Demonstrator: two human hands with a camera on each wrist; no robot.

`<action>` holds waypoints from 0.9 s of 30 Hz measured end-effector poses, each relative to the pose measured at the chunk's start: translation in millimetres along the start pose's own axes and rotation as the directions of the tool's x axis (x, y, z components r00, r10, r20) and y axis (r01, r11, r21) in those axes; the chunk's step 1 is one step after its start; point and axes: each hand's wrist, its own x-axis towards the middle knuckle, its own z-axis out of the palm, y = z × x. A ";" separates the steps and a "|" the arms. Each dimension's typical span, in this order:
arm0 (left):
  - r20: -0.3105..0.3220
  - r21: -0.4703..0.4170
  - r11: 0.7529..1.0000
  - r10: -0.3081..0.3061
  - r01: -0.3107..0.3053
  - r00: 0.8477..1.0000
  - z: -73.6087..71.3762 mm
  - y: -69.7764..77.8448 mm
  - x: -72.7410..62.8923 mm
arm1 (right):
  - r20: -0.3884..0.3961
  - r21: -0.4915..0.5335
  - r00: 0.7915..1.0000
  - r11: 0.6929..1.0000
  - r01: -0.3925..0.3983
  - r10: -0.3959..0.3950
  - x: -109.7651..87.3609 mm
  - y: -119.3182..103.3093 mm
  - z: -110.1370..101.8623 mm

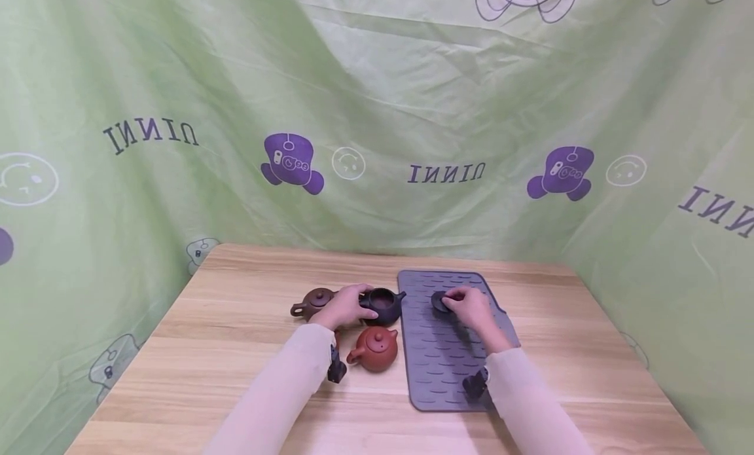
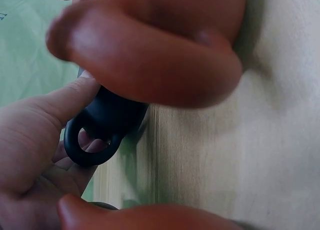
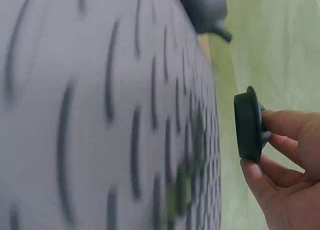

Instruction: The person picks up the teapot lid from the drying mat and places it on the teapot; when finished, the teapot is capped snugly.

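My left hand grips a lidless black teapot, thumb on one side and fingers on the other. In the left wrist view the teapot's loop handle points toward my palm. My right hand pinches a round black lid by its knob. The right wrist view has this lid apart from the grey mat, with a fingertip at its rim. A red teapot with its lid on stands nearer me than the black one.
Left of the black teapot is a brown lidded teapot, partly covered by my left hand. A further red piece shows beneath my left wrist, mostly hidden. The wooden table meets green printed cloth at its back and sides.
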 end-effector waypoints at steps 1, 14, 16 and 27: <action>-0.001 -0.001 1.000 0.002 -0.002 1.000 -0.2 0.1 -0.3 | 0.003 0.010 1.000 1.000 0.005 -0.005 0.7 -4.3 3.2; -0.006 -0.010 1.000 -0.002 0.002 1.000 -4.7 2.9 -3.9 | 0.005 0.094 0.992 0.988 0.121 -0.122 8.7 -60.7 40.6; -0.008 -0.016 1.000 0.004 -0.004 1.000 -5.3 3.2 -3.8 | 0.010 0.100 0.991 0.986 0.132 -0.133 9.9 -66.0 46.7; -0.006 -0.021 0.999 0.037 -0.037 0.999 -2.0 -0.5 -0.2 | 0.047 0.109 0.983 0.979 0.173 -0.179 9.6 -77.7 73.2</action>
